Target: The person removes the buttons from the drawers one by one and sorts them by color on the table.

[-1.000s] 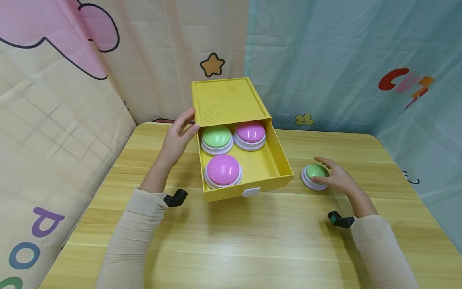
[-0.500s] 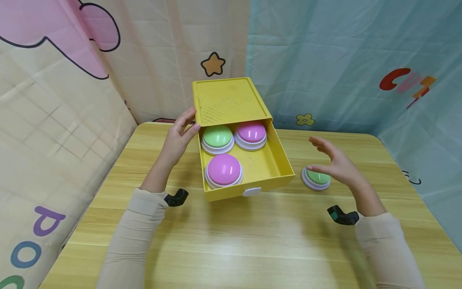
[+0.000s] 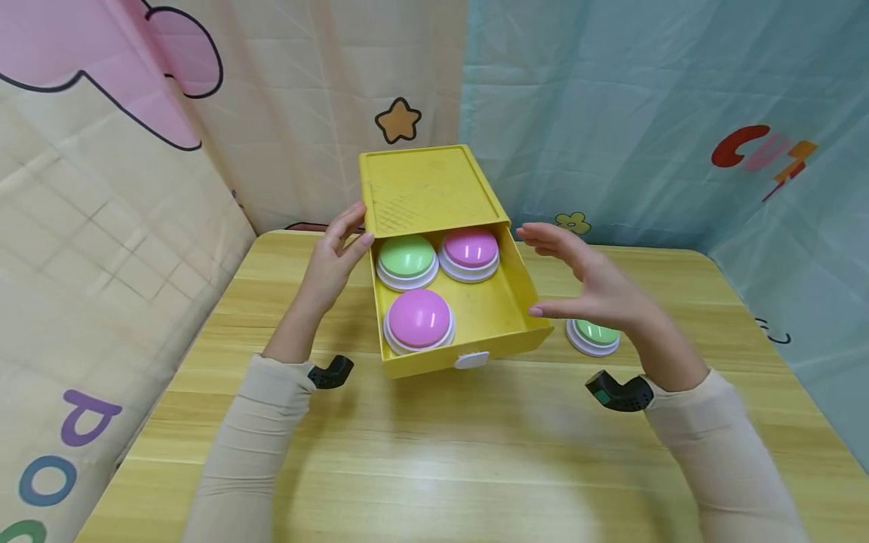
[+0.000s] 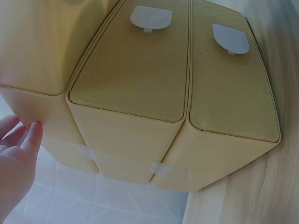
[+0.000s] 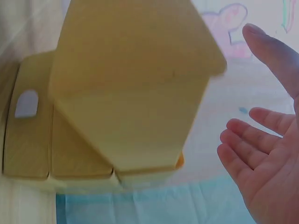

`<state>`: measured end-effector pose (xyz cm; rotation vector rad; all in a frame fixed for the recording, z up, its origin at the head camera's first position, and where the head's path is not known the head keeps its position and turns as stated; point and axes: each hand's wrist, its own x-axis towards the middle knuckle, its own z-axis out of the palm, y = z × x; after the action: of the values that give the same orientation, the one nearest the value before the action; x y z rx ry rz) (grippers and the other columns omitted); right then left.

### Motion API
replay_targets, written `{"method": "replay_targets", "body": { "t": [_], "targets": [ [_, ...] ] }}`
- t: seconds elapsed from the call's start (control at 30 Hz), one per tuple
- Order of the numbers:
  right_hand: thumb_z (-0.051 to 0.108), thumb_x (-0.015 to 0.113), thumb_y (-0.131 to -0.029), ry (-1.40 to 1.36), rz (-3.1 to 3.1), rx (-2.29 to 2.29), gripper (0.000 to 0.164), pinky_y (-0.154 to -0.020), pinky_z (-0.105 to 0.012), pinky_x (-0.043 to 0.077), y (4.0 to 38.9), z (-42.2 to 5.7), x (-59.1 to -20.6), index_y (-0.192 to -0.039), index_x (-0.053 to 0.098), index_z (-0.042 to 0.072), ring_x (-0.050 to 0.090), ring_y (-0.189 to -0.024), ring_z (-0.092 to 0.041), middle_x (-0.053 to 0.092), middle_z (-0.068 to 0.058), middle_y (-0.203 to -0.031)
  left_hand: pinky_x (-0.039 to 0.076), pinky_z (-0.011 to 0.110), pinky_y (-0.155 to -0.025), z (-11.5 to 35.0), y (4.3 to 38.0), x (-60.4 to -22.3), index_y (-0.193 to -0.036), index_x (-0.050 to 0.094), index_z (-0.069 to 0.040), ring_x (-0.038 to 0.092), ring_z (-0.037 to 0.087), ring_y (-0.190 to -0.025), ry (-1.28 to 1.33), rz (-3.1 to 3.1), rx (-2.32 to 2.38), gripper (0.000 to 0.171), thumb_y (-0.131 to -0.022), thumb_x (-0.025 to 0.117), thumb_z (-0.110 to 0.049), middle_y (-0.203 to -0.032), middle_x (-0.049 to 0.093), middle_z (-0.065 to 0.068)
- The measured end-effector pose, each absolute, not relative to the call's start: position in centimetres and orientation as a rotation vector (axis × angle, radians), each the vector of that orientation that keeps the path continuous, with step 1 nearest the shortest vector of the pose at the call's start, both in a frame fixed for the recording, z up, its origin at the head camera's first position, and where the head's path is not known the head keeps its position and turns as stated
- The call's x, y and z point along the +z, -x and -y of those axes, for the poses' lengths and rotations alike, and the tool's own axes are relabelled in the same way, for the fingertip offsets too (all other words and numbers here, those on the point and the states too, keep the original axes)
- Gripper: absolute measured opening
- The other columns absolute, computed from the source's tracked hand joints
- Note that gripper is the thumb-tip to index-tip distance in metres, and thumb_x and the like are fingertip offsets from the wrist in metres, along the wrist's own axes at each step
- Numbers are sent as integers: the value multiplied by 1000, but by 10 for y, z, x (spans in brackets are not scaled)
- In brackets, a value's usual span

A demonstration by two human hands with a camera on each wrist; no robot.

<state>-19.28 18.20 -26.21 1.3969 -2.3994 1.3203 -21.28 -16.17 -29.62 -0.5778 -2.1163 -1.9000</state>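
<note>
A yellow drawer cabinet [image 3: 428, 188] stands on the table with its top drawer [image 3: 485, 309] pulled out. Inside sit a green dome push button [image 3: 406, 256] and two pink ones, one at the back [image 3: 468, 247] and one in front [image 3: 419, 317], all on white bases. My left hand [image 3: 333, 256] rests its fingertips on the cabinet's left side, near the top; the left wrist view shows them on the side wall. Holding nothing, my right hand [image 3: 600, 286] hovers with thumb and fingers spread by the drawer's right wall. Partly hidden behind it, another green push button [image 3: 589, 345] lies on the table.
Two lower drawers, one in the middle [image 4: 135, 79] and one at the bottom [image 4: 233, 93], are closed and carry white tabs. A white tab [image 3: 471, 360] also marks the open drawer's front. Printed curtains [image 3: 577, 113] hang behind the wooden table [image 3: 434, 467].
My right hand has risen off the loose green push button and moved left to the drawer's right wall, carrying nothing. My left hand and the cabinet have stayed in place.
</note>
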Motion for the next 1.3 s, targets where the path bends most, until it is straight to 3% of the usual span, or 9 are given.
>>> {"method": "replay_targets", "body": {
  "t": [0.17, 0.43, 0.63, 0.93, 1.13, 1.3],
  "targets": [
    [0, 80, -63, -1516, 2355, 1309, 88, -101, -35, 29, 195, -151, -256, -136, 32, 2, 38, -120, -24, 39, -9, -135, 30, 34, -101, 162, 213, -296, -133, 33, 10, 29, 23, -127, 579, 2113, -1904, 44, -92, 47, -1, -142, 25, 16],
    [21, 81, -66, -1605, 2457, 1196, 86, -100, -35, 31, 198, -111, -253, -135, 35, 0, 39, -120, -23, 40, -12, -134, 31, 34, -101, 164, 221, -303, -134, 33, 9, 30, 23, -126, 596, 2095, -1916, 45, -91, 47, 0, -142, 25, 15],
    [23, 79, -69, -1662, 2565, 1212, 84, -98, -34, 34, 204, -95, -258, -135, 33, -2, 37, -121, -26, 38, -15, -134, 32, 33, -100, 167, 230, -314, -135, 36, 3, 32, 20, -124, 611, 2075, -1926, 46, -92, 49, -4, -142, 28, 8],
    [28, 79, -68, -1739, 2655, 1110, 85, -97, -34, 35, 211, -80, -267, -133, 35, -3, 37, -121, -21, 40, -13, -133, 33, 32, -99, 167, 229, -315, -134, 38, 3, 34, 19, -122, 611, 2062, -1926, 45, -92, 50, -6, -141, 29, 7],
    [35, 78, -68, -1752, 2753, 992, 84, -96, -32, 36, 213, -75, -271, -133, 37, 1, 40, -118, -18, 43, -8, -131, 33, 31, -99, 168, 229, -316, -134, 38, 2, 35, 20, -120, 606, 2057, -1924, 44, -92, 50, -6, -141, 29, 7],
    [32, 77, -70, -1762, 2837, 931, 81, -99, -29, 32, 212, -73, -274, -134, 36, 4, 37, -118, -15, 41, -5, -132, 33, 32, -99, 169, 230, -318, -134, 39, 1, 35, 19, -121, 611, 2055, -1920, 44, -92, 50, -7, -141, 29, 6]
  ]
}}
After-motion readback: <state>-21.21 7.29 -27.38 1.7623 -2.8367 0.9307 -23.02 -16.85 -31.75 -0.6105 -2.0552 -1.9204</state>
